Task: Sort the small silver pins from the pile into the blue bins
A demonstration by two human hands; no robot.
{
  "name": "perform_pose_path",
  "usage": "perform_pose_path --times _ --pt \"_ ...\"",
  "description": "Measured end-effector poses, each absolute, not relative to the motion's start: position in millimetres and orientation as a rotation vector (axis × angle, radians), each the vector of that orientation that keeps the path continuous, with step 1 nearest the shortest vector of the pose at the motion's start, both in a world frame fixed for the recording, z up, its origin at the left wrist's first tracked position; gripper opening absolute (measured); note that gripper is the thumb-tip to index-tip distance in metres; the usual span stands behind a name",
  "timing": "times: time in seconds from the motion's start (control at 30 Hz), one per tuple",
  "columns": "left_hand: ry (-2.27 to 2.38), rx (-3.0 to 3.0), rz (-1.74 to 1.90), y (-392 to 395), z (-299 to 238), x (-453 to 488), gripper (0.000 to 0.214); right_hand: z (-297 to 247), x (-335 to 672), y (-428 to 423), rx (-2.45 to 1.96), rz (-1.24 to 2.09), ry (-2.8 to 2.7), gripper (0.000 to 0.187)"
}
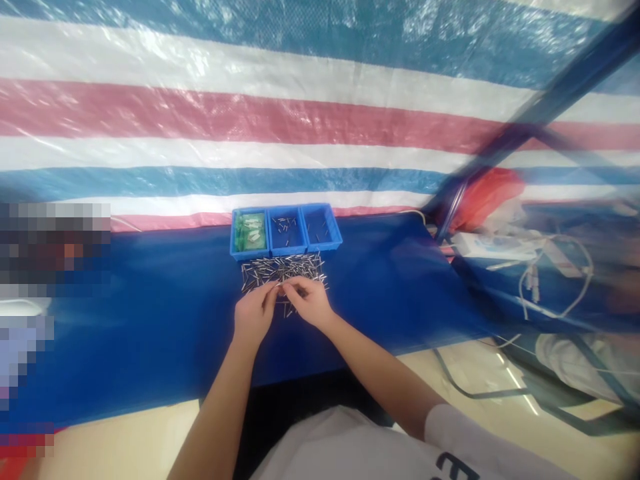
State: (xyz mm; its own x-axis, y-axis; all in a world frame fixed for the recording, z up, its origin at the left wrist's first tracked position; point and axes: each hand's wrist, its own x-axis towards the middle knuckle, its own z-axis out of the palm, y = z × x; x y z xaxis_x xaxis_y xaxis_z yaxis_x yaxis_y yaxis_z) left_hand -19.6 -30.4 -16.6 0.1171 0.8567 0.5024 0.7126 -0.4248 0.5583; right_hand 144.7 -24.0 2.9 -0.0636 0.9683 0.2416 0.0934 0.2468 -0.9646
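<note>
A scattered heap of several small silvery metal pins [283,269] lies on the blue table cover [150,313], just in front of three blue bins. My left hand [254,312] and my right hand [311,301] rest at the near edge of the heap, fingertips meeting in a pinch over the pins. Both hands have fingers curled together; what they pinch is too small to make out. The left bin [249,233] holds green parts. Loose metal pins lie in both the middle bin [286,231] and the right bin [321,227].
A striped red, white and blue plastic sheet [250,113] hangs behind the table. At the right stand a dark blue frame post [525,127], a red object [487,193] and white cables [550,267]. A blurred-out area covers the far left.
</note>
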Motion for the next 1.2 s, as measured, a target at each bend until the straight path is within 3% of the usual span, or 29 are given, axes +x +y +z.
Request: perform_pose_path --times 0.37,0.77,1.2 --pt "1.586 2.177 1.092 -30.4 -13.9 -20.0 0.028 7.2 149.4 -21.1 -1.054 0.905 -1.522 0.015" --pt "1.534 2.19 1.047 -30.7 -9.4 -18.9 0.025 5.0 149.5 -22.9 -1.062 1.015 -1.516 0.018" --pt "1.472 2.144 1.12 -33.5 -8.2 -20.3 0.02 2.2 151.1 -21.4 -1.127 1.106 -1.571 0.049"
